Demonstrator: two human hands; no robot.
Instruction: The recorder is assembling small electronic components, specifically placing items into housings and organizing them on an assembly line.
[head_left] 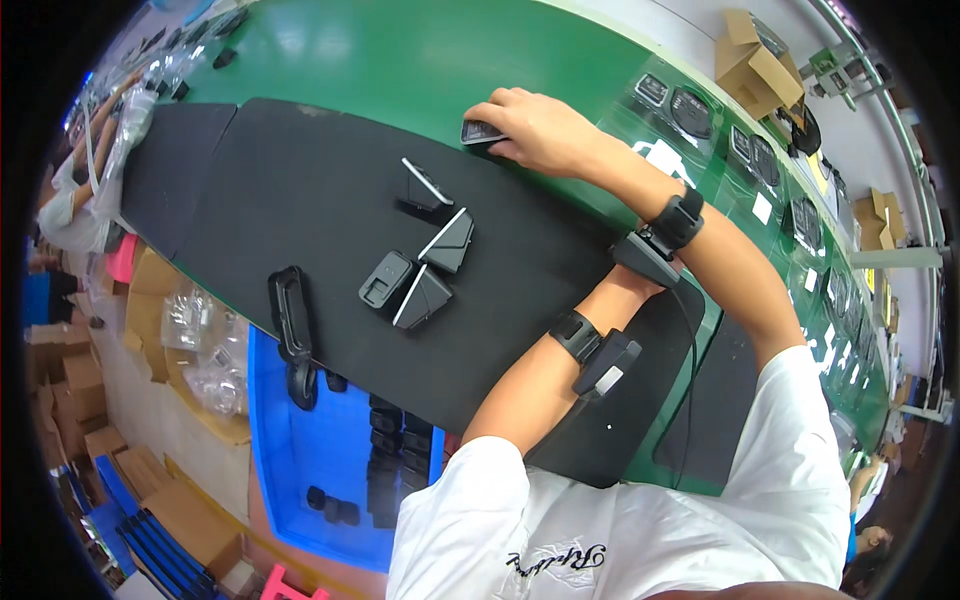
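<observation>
My right hand (pixel 530 128) reaches across to the far edge of the black mat (pixel 330 180). Its fingers are closed round a small dark rectangular device (pixel 480 132). My left hand (pixel 634 285) lies beneath my right wrist, mostly covered by the strapped-on black box (pixel 647 258) there, so its fingers are hidden. On the mat stand several black-and-grey housings: a thin upright one (pixel 427 184), two wedge-shaped ones (pixel 450 240) (pixel 424 298) and a blocky one with a recessed face (pixel 386 280). A long black tray-like part (pixel 290 310) rests near the mat's near-left edge.
A blue bin (pixel 300 520) with several black parts sits below the bench edge. Clear-bagged devices (pixel 690 110) line the green bench (pixel 370 50) at right. A black cable (pixel 692 390) hangs beside my left forearm. Another person's arm (pixel 90 180) is at far left; cardboard boxes (pixel 760 65) stand behind.
</observation>
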